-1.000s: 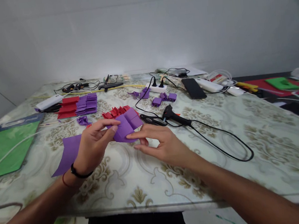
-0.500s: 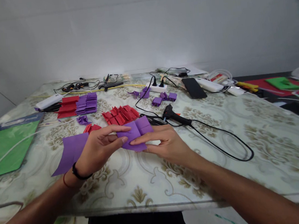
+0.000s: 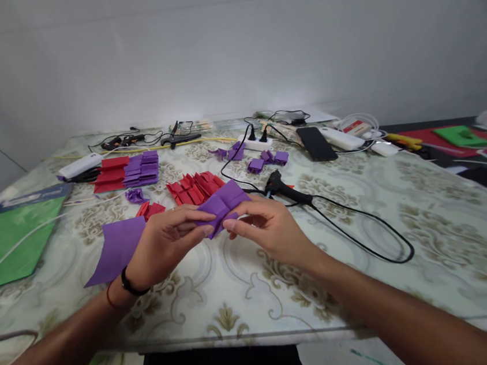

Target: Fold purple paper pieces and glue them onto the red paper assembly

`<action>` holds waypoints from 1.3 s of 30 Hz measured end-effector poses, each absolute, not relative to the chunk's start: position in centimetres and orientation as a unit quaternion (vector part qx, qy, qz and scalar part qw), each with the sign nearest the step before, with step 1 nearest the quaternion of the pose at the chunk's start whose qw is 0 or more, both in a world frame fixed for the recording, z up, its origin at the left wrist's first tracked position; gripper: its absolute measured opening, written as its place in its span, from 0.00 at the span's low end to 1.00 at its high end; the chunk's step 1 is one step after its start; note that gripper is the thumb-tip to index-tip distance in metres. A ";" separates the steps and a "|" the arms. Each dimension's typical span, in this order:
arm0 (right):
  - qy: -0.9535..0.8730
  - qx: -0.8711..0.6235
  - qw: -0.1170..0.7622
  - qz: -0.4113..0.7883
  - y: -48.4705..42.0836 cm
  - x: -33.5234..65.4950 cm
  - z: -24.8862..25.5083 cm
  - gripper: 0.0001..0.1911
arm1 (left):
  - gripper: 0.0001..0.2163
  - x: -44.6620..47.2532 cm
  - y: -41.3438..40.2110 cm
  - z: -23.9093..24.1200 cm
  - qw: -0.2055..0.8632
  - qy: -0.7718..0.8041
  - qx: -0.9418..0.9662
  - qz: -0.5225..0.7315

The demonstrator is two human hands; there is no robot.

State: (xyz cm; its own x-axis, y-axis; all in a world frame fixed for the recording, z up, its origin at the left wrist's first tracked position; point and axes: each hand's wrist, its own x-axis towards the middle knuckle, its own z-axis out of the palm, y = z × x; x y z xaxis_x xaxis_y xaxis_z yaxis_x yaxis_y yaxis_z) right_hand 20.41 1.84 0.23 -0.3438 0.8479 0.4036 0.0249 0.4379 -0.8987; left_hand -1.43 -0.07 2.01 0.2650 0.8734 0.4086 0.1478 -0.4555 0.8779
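Observation:
A creased piece of purple paper (image 3: pixel 224 201) is held between my two hands above the patterned table. My left hand (image 3: pixel 168 237) pinches its left side between thumb and fingers. On the right side, my right hand (image 3: pixel 267 223) grips the lower edge, where a flap is bent up. Just behind the paper lie folded red paper pieces (image 3: pixel 192 186), with smaller red scraps (image 3: pixel 150 208) to their left. A flat purple sheet (image 3: pixel 117 248) rests beside my left wrist, partly covered by it.
A black glue gun (image 3: pixel 290 189) with a looping cord lies to the right. Farther back are a phone (image 3: pixel 316 143), a white power strip (image 3: pixel 257 144), folded purple pieces (image 3: pixel 141 169) and pliers (image 3: pixel 178 138). A green sheet pack (image 3: pixel 18 235) lies left.
The purple paper has tilted and its lower right part is now folded upward. My right hand has shifted its grip to that edge, its thumb now on the flap.

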 end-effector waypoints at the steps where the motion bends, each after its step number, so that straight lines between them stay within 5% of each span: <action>1: -0.696 -0.315 0.480 0.431 1.8 20.4 0.3 0.08 | 0.08 -1.4 -0.1 1.9 0.379 0.366 0.700 0.482; 19: -0.623 -0.347 0.502 0.489 1.2 19.3 -0.5 0.15 | 0.09 -0.6 -0.7 1.0 0.401 0.426 0.676 0.448; 31: -0.628 -0.337 0.475 0.516 1.1 19.5 -0.5 0.33 | 0.04 -1.1 -0.3 1.7 0.330 0.395 0.745 0.424; 39: -0.685 -0.342 0.399 0.505 1.0 19.7 -0.5 0.34 | 0.21 -1.2 0.2 1.1 0.489 0.426 0.640 0.412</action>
